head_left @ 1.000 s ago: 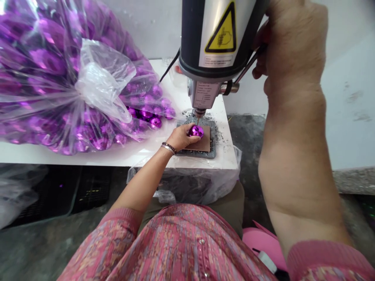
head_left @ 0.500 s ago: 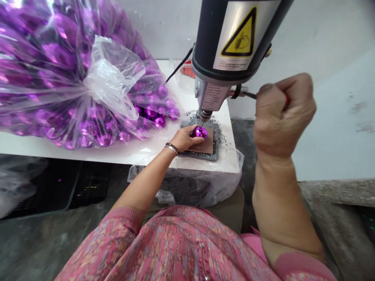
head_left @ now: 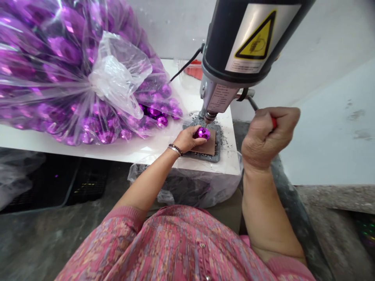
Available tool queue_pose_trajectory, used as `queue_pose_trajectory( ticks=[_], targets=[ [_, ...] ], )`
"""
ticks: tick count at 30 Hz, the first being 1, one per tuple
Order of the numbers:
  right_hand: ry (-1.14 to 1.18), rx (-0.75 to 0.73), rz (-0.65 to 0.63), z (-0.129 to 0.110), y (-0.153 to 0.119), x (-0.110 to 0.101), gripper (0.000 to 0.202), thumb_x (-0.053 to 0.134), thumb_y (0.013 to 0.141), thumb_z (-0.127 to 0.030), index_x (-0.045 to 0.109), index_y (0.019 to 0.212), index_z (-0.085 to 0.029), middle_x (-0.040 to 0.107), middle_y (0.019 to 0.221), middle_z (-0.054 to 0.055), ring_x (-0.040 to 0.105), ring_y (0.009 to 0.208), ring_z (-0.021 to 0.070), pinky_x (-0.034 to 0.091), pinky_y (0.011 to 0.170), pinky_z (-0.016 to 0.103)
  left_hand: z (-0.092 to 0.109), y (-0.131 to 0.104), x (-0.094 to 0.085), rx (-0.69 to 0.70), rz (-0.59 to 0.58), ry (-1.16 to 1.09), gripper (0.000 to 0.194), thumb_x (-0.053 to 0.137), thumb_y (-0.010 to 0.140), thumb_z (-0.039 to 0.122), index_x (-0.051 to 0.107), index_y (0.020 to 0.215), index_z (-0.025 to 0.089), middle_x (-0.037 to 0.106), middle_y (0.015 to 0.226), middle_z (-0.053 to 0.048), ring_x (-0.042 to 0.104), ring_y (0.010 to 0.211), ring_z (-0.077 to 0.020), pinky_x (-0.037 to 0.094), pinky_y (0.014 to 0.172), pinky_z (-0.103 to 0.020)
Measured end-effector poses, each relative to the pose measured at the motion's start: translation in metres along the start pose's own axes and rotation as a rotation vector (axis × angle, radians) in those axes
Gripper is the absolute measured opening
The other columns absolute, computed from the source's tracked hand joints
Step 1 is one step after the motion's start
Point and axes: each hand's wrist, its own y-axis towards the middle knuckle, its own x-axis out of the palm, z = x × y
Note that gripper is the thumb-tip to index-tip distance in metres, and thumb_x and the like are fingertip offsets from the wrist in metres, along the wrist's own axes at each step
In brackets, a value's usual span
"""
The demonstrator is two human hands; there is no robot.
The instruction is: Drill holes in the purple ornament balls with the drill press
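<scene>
Under the chuck of a drill press (head_left: 224,97), my left hand (head_left: 189,139) grips a shiny purple faceted ball (head_left: 203,133) between thumb and fingers. The ball rests on a brown board (head_left: 208,147) lying over the grey metal base (head_left: 215,158). The drill tip meets the top of the ball or is just above it; which one I cannot tell. My right hand (head_left: 268,136) is closed around the press's feed lever (head_left: 252,103), and a bit of its red part shows between the fingers.
A large tied clear bag of purple balls (head_left: 61,50) covers the left of the white table (head_left: 117,155). Behind the press stands a clear container with red items (head_left: 193,70). A black cable (head_left: 187,63) runs behind. Dark shavings lie around the base.
My right hand has come down and to the left with the lever, which now slants downward. My left hand still holds the ball on the board. The whole view has shifted slightly.
</scene>
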Motion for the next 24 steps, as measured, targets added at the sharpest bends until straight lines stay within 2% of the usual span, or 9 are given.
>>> queue_pose_trajectory(
  ticks=[8, 11, 14, 16, 19, 22, 24],
  targets=[
    [0.019, 0.033, 0.033, 0.014, -0.015, 0.006, 0.033, 0.046, 0.1, -0.047, 0.051, 0.088, -0.017, 0.054, 0.079, -0.002, 0.051, 0.073, 0.001, 0.044, 0.075, 0.02, -0.004, 0.002, 0.002, 0.031, -0.009, -0.013, 0.049, 0.081, 0.082, 0.03, 0.073, 0.128, 0.015, 0.078, 0.116, -0.008, 0.069, 0.104, -0.0237, 0.053, 0.097, -0.033],
    [0.044, 0.044, 0.007, 0.018, -0.026, 0.006, 0.034, 0.045, 0.1, -0.048, 0.05, 0.088, -0.017, 0.055, 0.08, -0.001, 0.054, 0.075, 0.0013, 0.046, 0.076, 0.021, -0.003, 0.0, 0.002, 0.029, -0.008, -0.007, 0.043, 0.08, 0.082, 0.03, 0.075, 0.122, 0.016, 0.078, 0.109, -0.005, 0.068, 0.1, -0.022, 0.053, 0.095, -0.031],
    [0.063, 0.069, -0.019, 0.017, -0.028, 0.005, 0.04, 0.043, 0.1, -0.054, 0.047, 0.086, -0.016, 0.054, 0.079, -0.001, 0.055, 0.074, 0.002, 0.047, 0.075, 0.022, 0.001, -0.001, 0.001, 0.008, -0.01, 0.002, 0.044, 0.079, 0.082, 0.029, 0.074, 0.125, 0.016, 0.077, 0.111, -0.005, 0.068, 0.101, -0.0217, 0.053, 0.095, -0.031],
    [0.063, 0.1, -0.031, 0.01, -0.015, 0.003, 0.044, 0.041, 0.1, -0.056, 0.046, 0.085, -0.016, 0.052, 0.076, -0.002, 0.054, 0.072, 0.0021, 0.047, 0.075, 0.022, 0.003, -0.002, 0.001, -0.007, -0.017, 0.009, 0.046, 0.079, 0.083, 0.029, 0.073, 0.127, 0.016, 0.077, 0.112, -0.006, 0.068, 0.101, -0.0214, 0.053, 0.093, -0.03],
    [0.054, 0.164, -0.076, -0.007, 0.024, 0.002, 0.043, 0.042, 0.101, -0.054, 0.044, 0.083, -0.015, 0.046, 0.071, -0.004, 0.047, 0.067, 0.0007, 0.042, 0.072, 0.021, 0.008, -0.003, 0.001, -0.033, 0.003, 0.022, 0.048, 0.079, 0.082, 0.03, 0.073, 0.128, 0.017, 0.078, 0.11, -0.004, 0.068, 0.097, -0.0202, 0.053, 0.091, -0.029],
    [0.109, 0.339, -0.201, -0.024, 0.065, 0.002, 0.032, 0.044, 0.101, -0.038, 0.043, 0.081, -0.013, 0.048, 0.074, -0.004, 0.044, 0.068, -0.0014, 0.037, 0.07, 0.017, 0.009, -0.014, -0.003, -0.042, 0.032, -0.007, 0.051, 0.079, 0.082, 0.033, 0.072, 0.129, 0.016, 0.077, 0.108, -0.004, 0.068, 0.095, -0.0189, 0.053, 0.089, -0.028],
    [0.122, 0.414, -0.219, -0.03, 0.08, 0.004, 0.026, 0.045, 0.1, -0.029, 0.045, 0.08, -0.012, 0.049, 0.072, -0.004, 0.043, 0.069, -0.0018, 0.035, 0.071, 0.017, 0.006, -0.027, -0.01, -0.029, -0.015, -0.036, 0.052, 0.078, 0.083, 0.038, 0.072, 0.129, 0.016, 0.078, 0.106, -0.003, 0.068, 0.094, -0.0186, 0.053, 0.087, -0.027]
  ],
)
